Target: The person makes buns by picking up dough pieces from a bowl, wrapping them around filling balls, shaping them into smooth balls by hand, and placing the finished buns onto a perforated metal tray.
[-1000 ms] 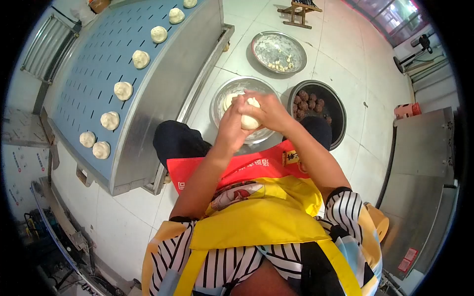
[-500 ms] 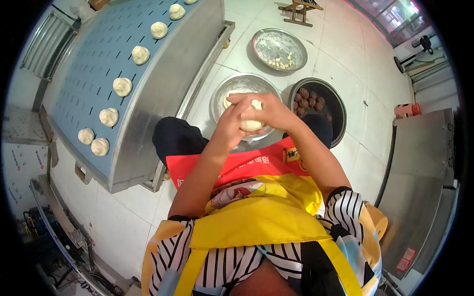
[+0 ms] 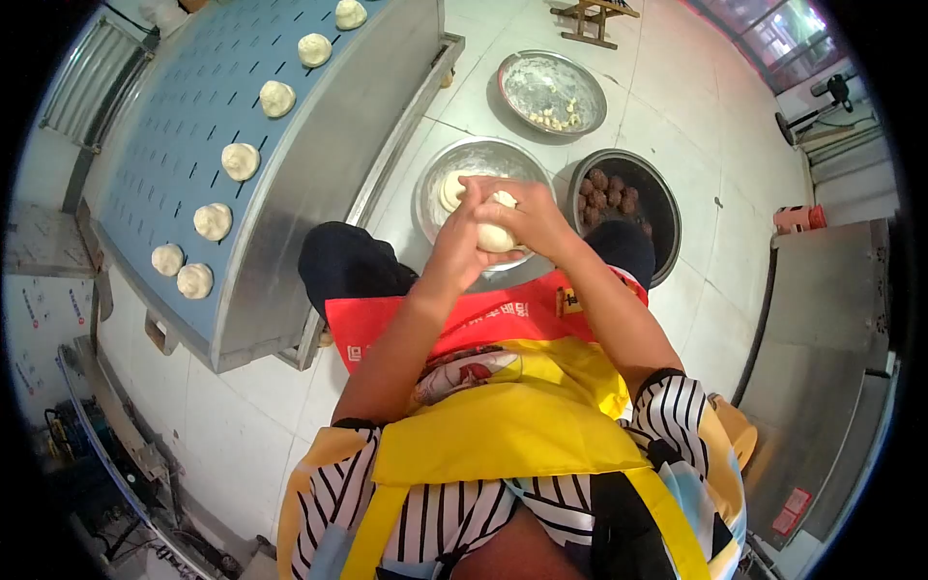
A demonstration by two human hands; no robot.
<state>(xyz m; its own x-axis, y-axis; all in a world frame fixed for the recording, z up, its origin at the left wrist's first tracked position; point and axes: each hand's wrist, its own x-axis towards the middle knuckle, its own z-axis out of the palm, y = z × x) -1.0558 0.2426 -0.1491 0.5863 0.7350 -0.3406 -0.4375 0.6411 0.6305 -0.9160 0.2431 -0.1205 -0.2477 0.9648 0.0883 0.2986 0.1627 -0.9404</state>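
Between my two hands is a pale dough ball, held over a metal bowl. My left hand cups the dough from the left and below. Curled over its top and right side is my right hand. Both hands are closed around the ball, and part of it is hidden by the fingers. More white dough shows inside the bowl behind my left fingers. To the right, a dark round pan holds several brown filling balls.
Several shaped dough buns sit on a blue slotted tray at the left. A second metal bowl with dough scraps lies farther ahead on the tiled floor. A wooden stool stands beyond it, and a steel cabinet at the right.
The view has shifted slightly. Both hands keep their hold on the dough ball, with only a small change in the fingers.
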